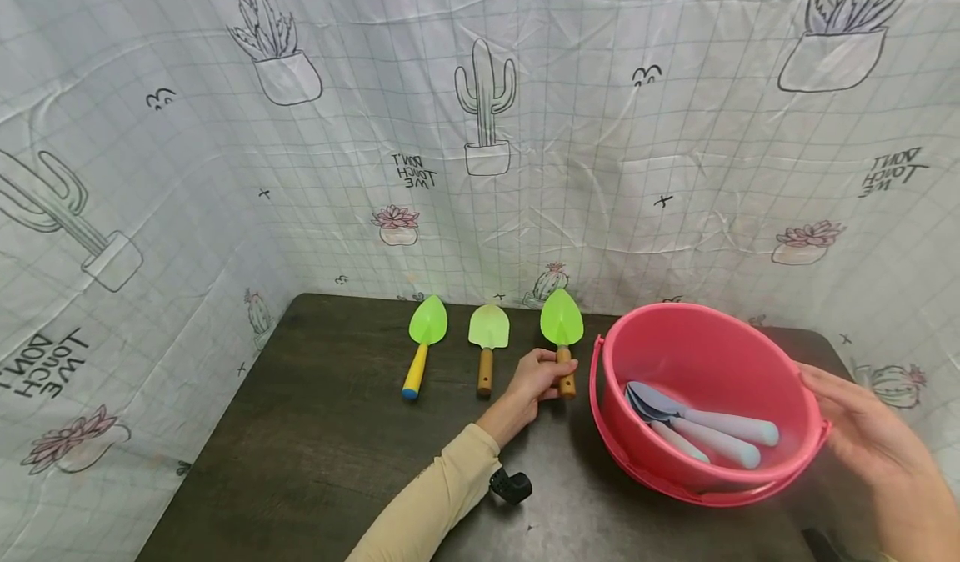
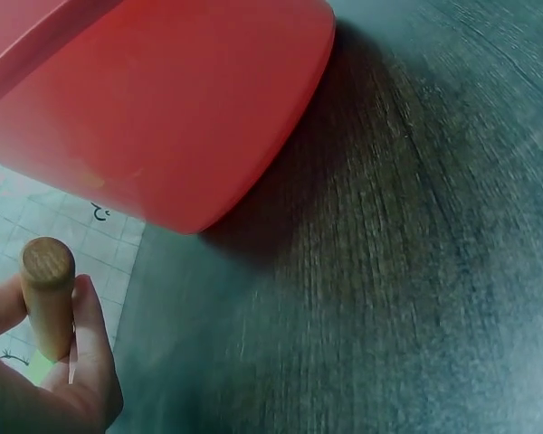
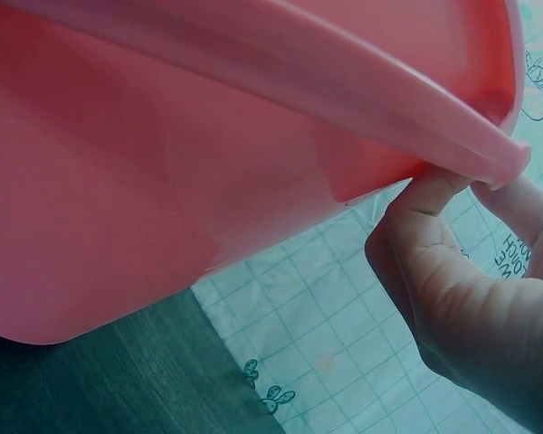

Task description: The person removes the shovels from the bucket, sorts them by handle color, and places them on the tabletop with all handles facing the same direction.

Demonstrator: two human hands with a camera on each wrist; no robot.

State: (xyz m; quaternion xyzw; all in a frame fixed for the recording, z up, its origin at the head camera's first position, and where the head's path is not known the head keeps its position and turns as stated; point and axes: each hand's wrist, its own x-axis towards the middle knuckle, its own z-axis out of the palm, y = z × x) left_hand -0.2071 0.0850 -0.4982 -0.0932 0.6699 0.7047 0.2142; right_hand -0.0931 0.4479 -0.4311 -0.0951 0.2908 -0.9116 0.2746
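My left hand (image 1: 536,377) pinches the wooden handle of a hand trowel (image 1: 562,318) with a bright green pointed blade; in the left wrist view the round end of that handle (image 2: 50,285) shows between thumb and fingers. At the right, my right hand (image 1: 873,433) grips the rim of a pink-red bucket (image 1: 697,345), thumb and fingers on either side of the edge in the right wrist view. The bucket leans toward me. Inside it lie a few tools with grey-blue heads and pale handles (image 1: 731,426); their heads overlap, partly hidden.
Left of the held trowel lie a square-bladed green shovel (image 1: 489,328) with a wooden handle and a green trowel (image 1: 428,322) with a yellow handle. All are on a dark wooden table (image 1: 315,429). A patterned cloth (image 1: 570,170) hangs behind and at the sides.
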